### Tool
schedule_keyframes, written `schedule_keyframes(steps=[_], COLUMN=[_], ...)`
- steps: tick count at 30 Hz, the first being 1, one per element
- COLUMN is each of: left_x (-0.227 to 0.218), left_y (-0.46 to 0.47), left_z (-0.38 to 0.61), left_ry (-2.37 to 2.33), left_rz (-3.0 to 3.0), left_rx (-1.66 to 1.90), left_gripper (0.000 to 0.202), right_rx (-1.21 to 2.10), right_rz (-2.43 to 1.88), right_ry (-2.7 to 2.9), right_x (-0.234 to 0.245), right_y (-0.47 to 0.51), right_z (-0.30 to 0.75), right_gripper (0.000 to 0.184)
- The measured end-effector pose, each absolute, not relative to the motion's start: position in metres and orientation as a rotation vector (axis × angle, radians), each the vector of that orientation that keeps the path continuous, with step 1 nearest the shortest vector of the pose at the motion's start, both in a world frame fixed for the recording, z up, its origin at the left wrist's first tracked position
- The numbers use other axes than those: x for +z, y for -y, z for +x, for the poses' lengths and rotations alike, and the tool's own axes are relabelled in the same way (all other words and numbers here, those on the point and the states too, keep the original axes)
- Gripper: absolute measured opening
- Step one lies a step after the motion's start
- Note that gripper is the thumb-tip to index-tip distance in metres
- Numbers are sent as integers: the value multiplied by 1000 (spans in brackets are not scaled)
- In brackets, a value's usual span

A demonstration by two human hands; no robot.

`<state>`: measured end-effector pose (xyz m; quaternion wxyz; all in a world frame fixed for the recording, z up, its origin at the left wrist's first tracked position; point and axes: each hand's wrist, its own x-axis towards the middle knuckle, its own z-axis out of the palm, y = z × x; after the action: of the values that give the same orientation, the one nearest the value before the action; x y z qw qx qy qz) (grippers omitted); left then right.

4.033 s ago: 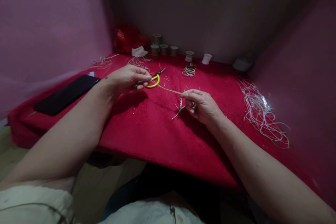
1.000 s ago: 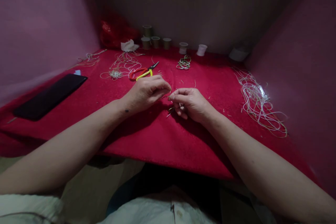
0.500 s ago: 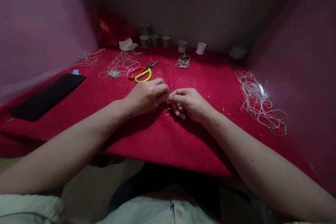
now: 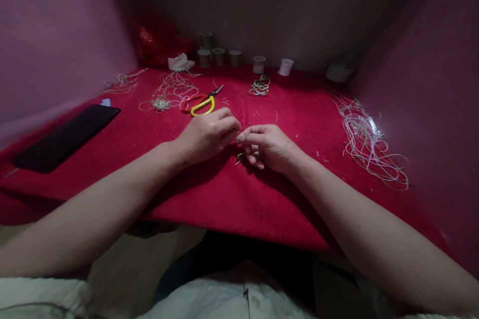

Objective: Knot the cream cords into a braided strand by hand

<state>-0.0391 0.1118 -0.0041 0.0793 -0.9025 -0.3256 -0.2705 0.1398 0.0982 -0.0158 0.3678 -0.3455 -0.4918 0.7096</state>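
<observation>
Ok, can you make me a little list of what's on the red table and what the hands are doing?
left hand: fingers pinched on a small cord piece, touching the right hand
right hand: pinching the same cord piece
table: covered in red cloth
scissors: red and yellow handles, lying behind the left hand
phone: dark, flat, far left
loose cords: pale tangle on the right
spools: row along the back wall

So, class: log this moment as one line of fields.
left hand: pinching cord piece | right hand: pinching same piece | hands: fingertips meeting over red cloth | scissors: lying beyond, untouched
</observation>
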Motion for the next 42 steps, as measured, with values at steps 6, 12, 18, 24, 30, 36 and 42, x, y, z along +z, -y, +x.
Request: schedule_keyframes(steps=[6,12,18,24,30,36,42], left_x=[1,6,7,9,12,6,3], left_y=[-110,-103,-96,-93,-92,-97,-100], left_z=[-40,-39,-34,-28,-21,-20,-20], left_ry=[975,1041,1131,1508,2355,2713,2786], left_rz=[-2734,-2764,-2879,-3002,-3226,-3264,-3081], left_rx=[-856,-851,-850,-914,-978,-1570,-1974], left_gripper=[15,11,14,16,18,9,11], right_rx=[1797,1711,1705,1742,1784,1853,1959], right_rz=[-935,-989,-969,-925,-838,-745,-722], right_ry=[1244,1163,1083,1013,1015,1064,1115], right_x=[-15,-14,-14,-13,-12,-11,-13], right_y=[-98,-100,-103,-104,-103,-103,-104], right_z=[139,138,140,141,140,141,143], right_gripper=[11,13,9,7,10,16,14])
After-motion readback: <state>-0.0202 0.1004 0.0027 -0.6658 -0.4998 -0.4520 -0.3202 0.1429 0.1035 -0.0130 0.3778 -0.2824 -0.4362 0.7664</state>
